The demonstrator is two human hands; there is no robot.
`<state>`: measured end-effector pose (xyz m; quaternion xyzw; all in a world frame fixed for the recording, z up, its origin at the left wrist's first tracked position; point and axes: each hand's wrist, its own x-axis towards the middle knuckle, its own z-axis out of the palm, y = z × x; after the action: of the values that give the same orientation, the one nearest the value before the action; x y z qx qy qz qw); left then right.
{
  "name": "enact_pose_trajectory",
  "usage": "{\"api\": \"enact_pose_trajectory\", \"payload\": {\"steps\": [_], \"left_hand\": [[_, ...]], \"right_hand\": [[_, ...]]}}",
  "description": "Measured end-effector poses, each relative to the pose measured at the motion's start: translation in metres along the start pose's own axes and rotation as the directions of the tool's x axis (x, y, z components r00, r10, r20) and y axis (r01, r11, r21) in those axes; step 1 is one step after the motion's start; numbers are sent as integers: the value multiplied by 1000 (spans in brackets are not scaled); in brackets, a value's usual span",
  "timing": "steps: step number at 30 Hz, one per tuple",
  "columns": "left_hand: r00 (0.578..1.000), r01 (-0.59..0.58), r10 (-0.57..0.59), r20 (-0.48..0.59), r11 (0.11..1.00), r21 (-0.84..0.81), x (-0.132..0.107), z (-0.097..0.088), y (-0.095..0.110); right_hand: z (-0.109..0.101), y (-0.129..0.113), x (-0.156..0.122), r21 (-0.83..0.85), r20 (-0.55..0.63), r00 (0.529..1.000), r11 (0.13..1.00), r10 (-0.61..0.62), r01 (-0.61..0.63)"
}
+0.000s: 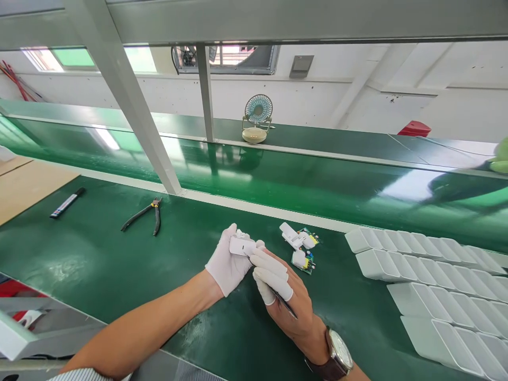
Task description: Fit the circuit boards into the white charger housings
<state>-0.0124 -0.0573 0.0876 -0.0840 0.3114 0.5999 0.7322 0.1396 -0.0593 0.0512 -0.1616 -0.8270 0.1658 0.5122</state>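
Note:
My left hand (228,264), in a white glove, is closed around a small white plastic housing (242,246) with a small dark slot in its face. My right hand (283,286), with white finger cots on its fingers, grips dark tweezers (283,303). The tweezers' tip meets the lower edge of the housing or lies just in front of it; I cannot tell which. Right of my hands lie a white plastic piece (291,235) and two small green circuit boards (304,261) carrying white and yellow parts.
Rows of white plastic housings (420,264) stand at the right. Black-handled pliers (155,214) and a dark marker-like stick (67,203) lie at the left. A grey post (138,106) rises from the bench's back edge. Behind it runs a green conveyor belt (278,177), with a small fan (257,119) beyond.

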Motion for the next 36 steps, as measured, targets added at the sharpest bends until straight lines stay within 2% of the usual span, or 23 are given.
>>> {"api": "enact_pose_trajectory", "payload": {"steps": [4,10,36], "left_hand": [[999,-1,0,51,1000,21,0,-2,0],[999,3,-4,44,1000,29,0,-4,0],[998,28,-31,49,997,69,4,-11,-2]], "right_hand": [[0,-5,5,3,-46,999,1000,15,-15],[0,-9,8,32,-36,998,998,54,-53],[3,-6,2,57,-29,998,997,62,-61]]}}
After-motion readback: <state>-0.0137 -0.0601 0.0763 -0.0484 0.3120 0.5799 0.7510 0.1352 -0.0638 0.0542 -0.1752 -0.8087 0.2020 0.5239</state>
